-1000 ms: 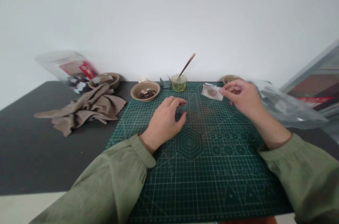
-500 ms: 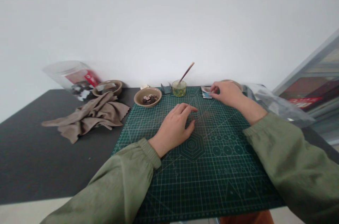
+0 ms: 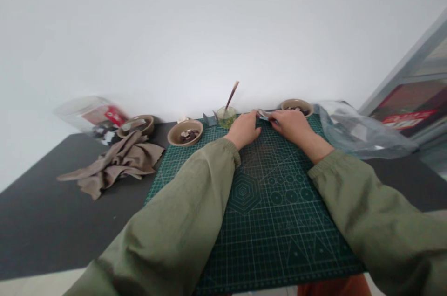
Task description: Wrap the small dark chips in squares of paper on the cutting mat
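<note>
Toward the back of the green cutting mat [image 3: 279, 244], both my hands meet at a small flat silvery-blue packet [image 3: 263, 115]. My left hand [image 3: 243, 129] is closed at its left end, the fingertips partly hidden behind the hand. My right hand [image 3: 291, 126] pinches its right end between thumb and fingers. Just left of my left hand stands a glass cup [image 3: 226, 119] with green bits in it and a thin brown stick [image 3: 232, 94] leaning out. Behind my right hand sits a tan bowl [image 3: 307, 106] with dark pieces.
Another tan bowl [image 3: 174, 136] of dark and pale pieces stands at the mat's back left, beside a folded grey piece [image 3: 210, 120]. Farther left lie a crumpled brown cloth [image 3: 118, 163], a third bowl [image 3: 148, 128] and a clear container [image 3: 82, 109]. A clear plastic bag [image 3: 366, 135] lies right.
My left hand has moved forward and right from mid-mat to the packet. My right hand has taken hold of the packet, which is now lifted or tilted. The view has shifted slightly.
</note>
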Tool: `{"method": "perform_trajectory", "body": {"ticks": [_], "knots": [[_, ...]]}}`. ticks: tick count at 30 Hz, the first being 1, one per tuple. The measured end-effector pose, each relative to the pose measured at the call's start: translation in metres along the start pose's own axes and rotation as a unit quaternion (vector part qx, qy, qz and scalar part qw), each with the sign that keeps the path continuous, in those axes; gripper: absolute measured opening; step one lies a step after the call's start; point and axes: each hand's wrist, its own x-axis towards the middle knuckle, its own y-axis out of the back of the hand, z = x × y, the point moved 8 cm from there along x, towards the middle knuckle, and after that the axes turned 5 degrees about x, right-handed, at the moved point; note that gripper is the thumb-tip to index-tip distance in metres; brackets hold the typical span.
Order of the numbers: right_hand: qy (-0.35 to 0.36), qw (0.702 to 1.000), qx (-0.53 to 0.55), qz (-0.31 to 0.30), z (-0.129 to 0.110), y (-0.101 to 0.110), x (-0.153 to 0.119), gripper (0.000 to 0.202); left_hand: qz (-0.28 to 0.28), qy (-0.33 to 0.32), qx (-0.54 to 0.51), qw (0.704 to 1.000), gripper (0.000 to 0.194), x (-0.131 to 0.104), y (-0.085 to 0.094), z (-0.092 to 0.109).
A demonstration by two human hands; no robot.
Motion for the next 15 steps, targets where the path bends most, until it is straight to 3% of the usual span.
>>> {"method": "perform_trajectory", "body": {"ticks": [7,15], "knots": [[-0.016,0.998,0.034,0.048,0.013,0.003,0.0,0.032,0.016,0.046,-0.043,0.998,0.029,0.015,-0.005,-0.015],[-0.017,1.0,0.02,-0.006,0.018,-0.01,-0.003,0.044,0.022,0.088,0.021,0.996,0.05,0.018,-0.01,-0.007]]}}
